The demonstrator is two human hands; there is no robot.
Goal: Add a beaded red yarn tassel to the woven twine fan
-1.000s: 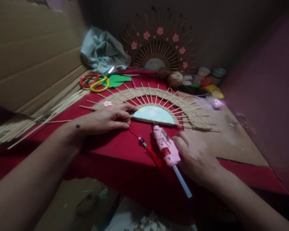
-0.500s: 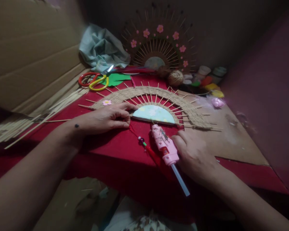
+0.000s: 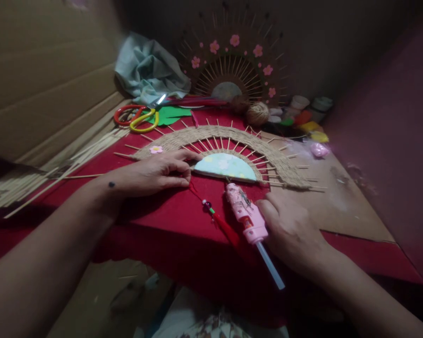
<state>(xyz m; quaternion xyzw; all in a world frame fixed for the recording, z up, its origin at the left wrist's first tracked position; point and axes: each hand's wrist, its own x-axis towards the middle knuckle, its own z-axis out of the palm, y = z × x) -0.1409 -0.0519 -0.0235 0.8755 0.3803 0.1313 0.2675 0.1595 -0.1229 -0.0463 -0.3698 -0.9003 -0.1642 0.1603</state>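
My right hand is wrapped around a pink hot glue gun. A pale glue stick pokes from its back end, and its nozzle meets the straight lower edge of the pale blue half-disc. That half-disc is the centre of a woven twine fan with thin stick ribs, lying flat. My left hand is closed at the left end of the half-disc, fingertips pinched on the cord of a red tassel with beads. A pink flower sits on the fan's left part.
Scissors with red and yellow handles lie by a green sheet. Loose thin sticks are at left. Behind are a crumpled cloth, a twine ball and a second, flowered fan. Cardboard lies at right.
The glue gun, in my right hand, has moved slightly to the right along the half-disc's lower edge. My left hand and the fan have stayed in place.
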